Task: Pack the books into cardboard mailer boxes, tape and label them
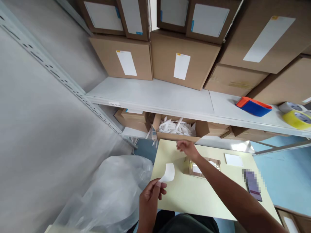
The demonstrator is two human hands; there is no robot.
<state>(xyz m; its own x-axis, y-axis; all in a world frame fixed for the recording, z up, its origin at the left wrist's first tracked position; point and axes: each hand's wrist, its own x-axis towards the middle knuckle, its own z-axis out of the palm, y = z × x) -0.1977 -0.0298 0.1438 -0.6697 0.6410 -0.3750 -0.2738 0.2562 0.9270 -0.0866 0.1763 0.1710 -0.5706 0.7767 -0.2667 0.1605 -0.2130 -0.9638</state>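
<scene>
Against the far wall, a grey metal shelf (155, 97) carries stacked cardboard boxes (184, 61); below its edge an open carton of white strips (176, 127) sits at the far end of a pale yellow table (194, 197). On the table lies a clear plastic packet (202, 166). The right hand (187, 149) hovers just beyond it, fingers loosely spread, grasping nothing. The left hand (149, 194), at the near left edge, pinches a curled white label (168, 173).

Matt cardboard boxes (122, 56), glossy plastic bag (111, 194)
</scene>
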